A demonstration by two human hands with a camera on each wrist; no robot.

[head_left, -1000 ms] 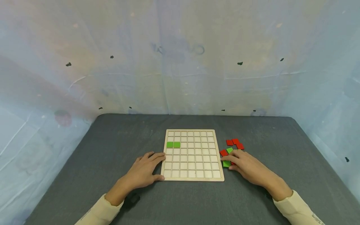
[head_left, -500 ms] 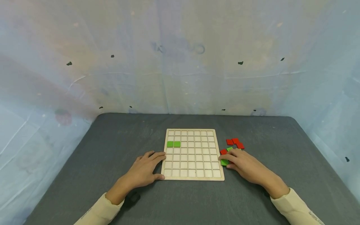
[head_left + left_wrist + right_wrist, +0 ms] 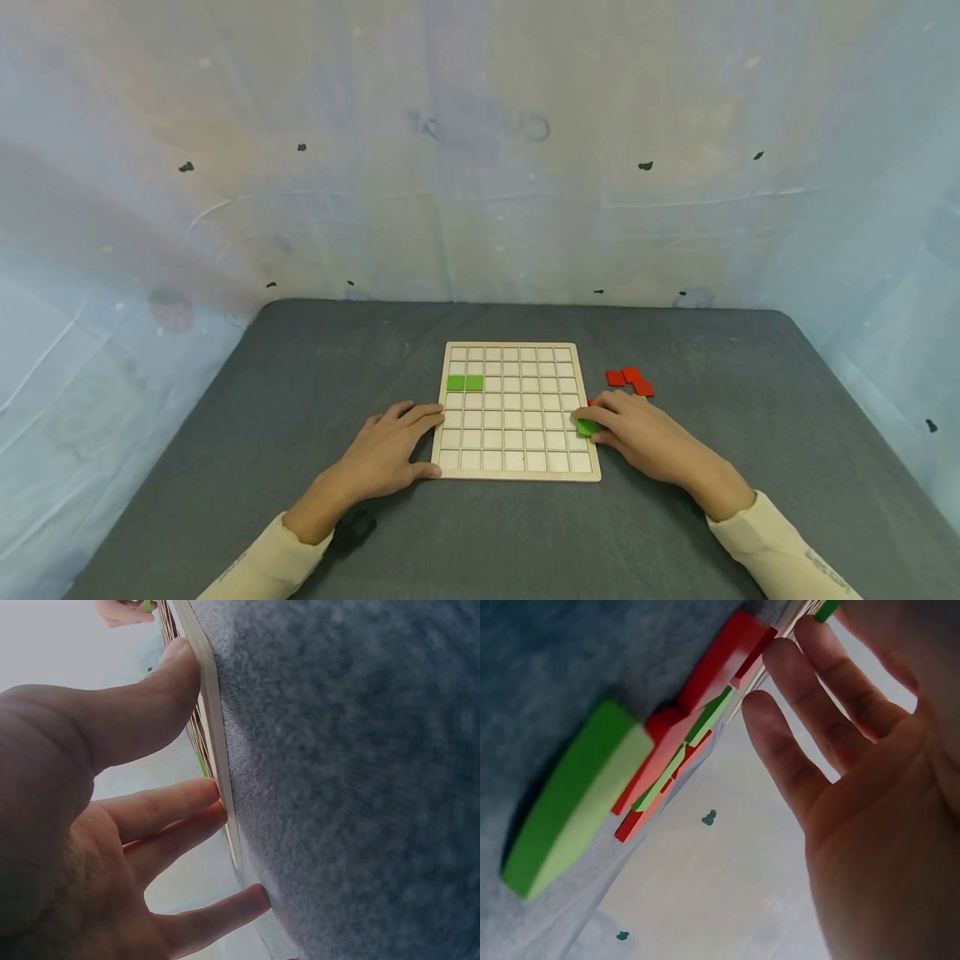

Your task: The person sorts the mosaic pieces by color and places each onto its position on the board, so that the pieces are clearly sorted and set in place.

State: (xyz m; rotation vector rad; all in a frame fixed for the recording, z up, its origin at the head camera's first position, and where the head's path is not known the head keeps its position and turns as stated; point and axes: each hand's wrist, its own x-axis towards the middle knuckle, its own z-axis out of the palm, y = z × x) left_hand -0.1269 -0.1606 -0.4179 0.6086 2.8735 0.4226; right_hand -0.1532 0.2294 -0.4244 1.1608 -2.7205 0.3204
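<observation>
A pale wooden grid board [image 3: 517, 477] lies on the dark table. Two green square tiles [image 3: 465, 383] sit side by side in its third row from the top, at the left end. My left hand [image 3: 390, 454] rests against the board's left edge, thumb and fingertips touching it, fingers spread. Over the board's right edge, my right hand [image 3: 641, 433] pinches a green tile [image 3: 587, 427] between thumb and fingers. In the right wrist view, only a corner of that tile shows, and the other fingers [image 3: 780, 742] extend beside it.
Several loose red tiles [image 3: 630, 377] lie on the table right of the board. Partly behind the right hand are more red and green tiles, with one green tile [image 3: 577, 802] close in the right wrist view. A draped sheet [image 3: 480, 167] rises behind the table.
My right hand has lifted a green tile from the pile and carried it left, to the board's right edge. My left hand has stayed at the board's left edge.
</observation>
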